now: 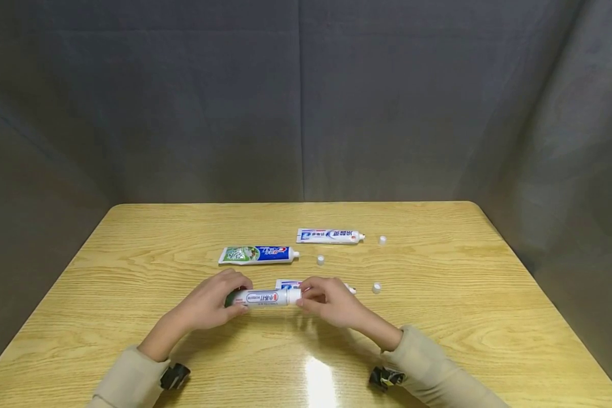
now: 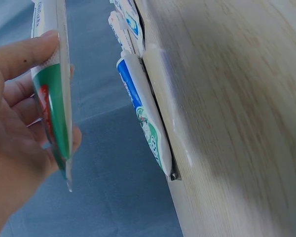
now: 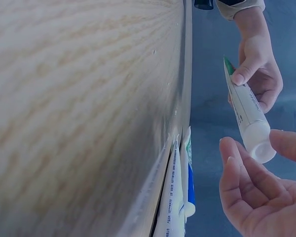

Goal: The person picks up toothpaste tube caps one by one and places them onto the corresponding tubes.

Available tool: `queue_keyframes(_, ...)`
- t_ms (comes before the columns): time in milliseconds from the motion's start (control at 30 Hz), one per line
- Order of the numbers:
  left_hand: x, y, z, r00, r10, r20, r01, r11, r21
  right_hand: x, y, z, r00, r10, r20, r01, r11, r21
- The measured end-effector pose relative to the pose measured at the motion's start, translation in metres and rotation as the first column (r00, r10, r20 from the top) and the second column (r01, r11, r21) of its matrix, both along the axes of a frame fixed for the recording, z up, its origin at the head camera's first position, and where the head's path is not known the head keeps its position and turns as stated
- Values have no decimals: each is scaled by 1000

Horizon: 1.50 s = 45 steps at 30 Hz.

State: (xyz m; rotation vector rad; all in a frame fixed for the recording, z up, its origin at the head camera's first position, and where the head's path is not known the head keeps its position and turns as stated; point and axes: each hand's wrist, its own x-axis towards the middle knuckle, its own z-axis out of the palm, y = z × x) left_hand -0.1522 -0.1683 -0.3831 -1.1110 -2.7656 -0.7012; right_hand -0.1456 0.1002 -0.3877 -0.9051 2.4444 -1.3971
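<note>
My left hand (image 1: 211, 299) grips a white toothpaste tube (image 1: 262, 297) by its green tail end, thumb on one side and fingers on the other. The tube is held level above the table, its wide white cap (image 3: 262, 150) pointing right. At that cap is my right hand (image 1: 331, 301), with thumb and fingertips on either side of its rim. In the right wrist view, the right thumb (image 3: 288, 144) lies against the cap's edge. Behind the held tube and right hand, a white and blue toothpaste tube (image 1: 287, 284) lies partly hidden.
Farther back lie a green and blue toothpaste tube (image 1: 260, 255) and a white one (image 1: 328, 236), both uncapped. Loose white caps stand by the nozzles: a back cap (image 1: 383, 239), a middle cap (image 1: 321, 260) and a front cap (image 1: 377, 288). A grey curtain (image 1: 301, 102) rises behind the wooden table (image 1: 438, 340).
</note>
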Motion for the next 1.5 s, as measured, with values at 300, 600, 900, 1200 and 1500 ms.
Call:
queue_keyframes(300, -2, 2, 3, 1000, -20, 1, 20, 998, 54, -4, 2, -6, 1000, 5, 26, -5, 1000, 7)
queue_keyframes(600, -3, 2, 2, 999, -33, -4, 33, 996, 80, -7, 2, -6, 1000, 2, 1, -3, 999, 42)
queue_keyframes(900, -3, 3, 0, 1000, -22, 14, 20, 993, 118, -7, 3, -5, 999, -50, 20, 48, 997, 55)
queue_keyframes(1200, -3, 2, 0, 999, -13, 34, 8, 990, 143, -4, 5, -5, 994, -49, 98, 53, 998, -41)
queue_keyframes(1500, -5, 1, 1, 996, -37, 79, 23, 985, 171, -4, 5, -6, 995, -19, 100, 24, 998, -55)
